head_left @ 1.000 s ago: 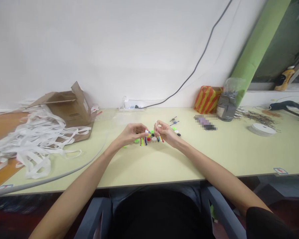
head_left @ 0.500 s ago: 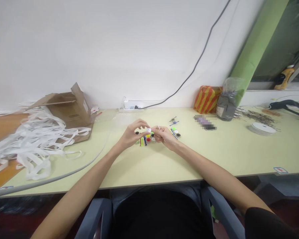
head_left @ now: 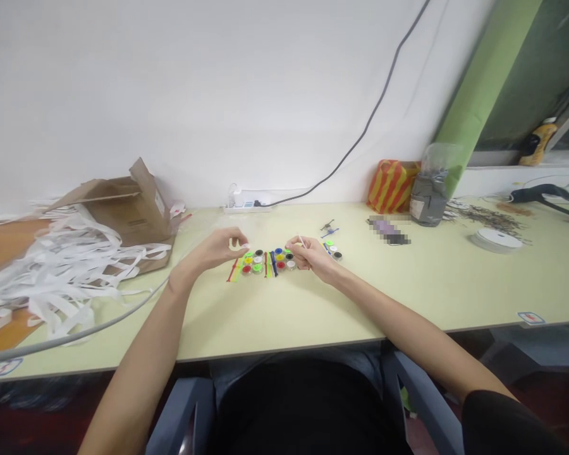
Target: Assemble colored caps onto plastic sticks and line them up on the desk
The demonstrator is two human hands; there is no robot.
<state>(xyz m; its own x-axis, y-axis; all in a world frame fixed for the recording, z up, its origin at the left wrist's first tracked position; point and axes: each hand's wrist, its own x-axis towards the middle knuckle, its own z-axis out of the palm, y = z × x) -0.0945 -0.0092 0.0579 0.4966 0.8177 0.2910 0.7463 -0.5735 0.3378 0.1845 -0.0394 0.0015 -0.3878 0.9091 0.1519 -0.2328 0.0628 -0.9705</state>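
Note:
My left hand [head_left: 217, 248] hovers over the pale green table [head_left: 313, 303], fingers pinched on a small white round piece at its fingertips. My right hand [head_left: 310, 255] is closed on a thin white stick that points up and left. Between the hands lie several small coloured round pieces [head_left: 265, 260] in green, yellow, red, blue, black and white, with thin coloured sticks [head_left: 234, 270] beside them. More small pieces [head_left: 332, 251] lie just right of my right hand.
A torn cardboard box [head_left: 128, 205] and a heap of white strips [head_left: 52, 272] fill the left. A power strip [head_left: 246, 203] with a grey cable sits at the wall. A striped bag [head_left: 391, 186], a grey jar [head_left: 428, 199], and a white tape roll [head_left: 497, 240] stand right.
My hands have parted: the left moved left with the small white piece, uncovering the rows of coloured pieces. The right hand stayed put with its stick. The view shifted slightly right.

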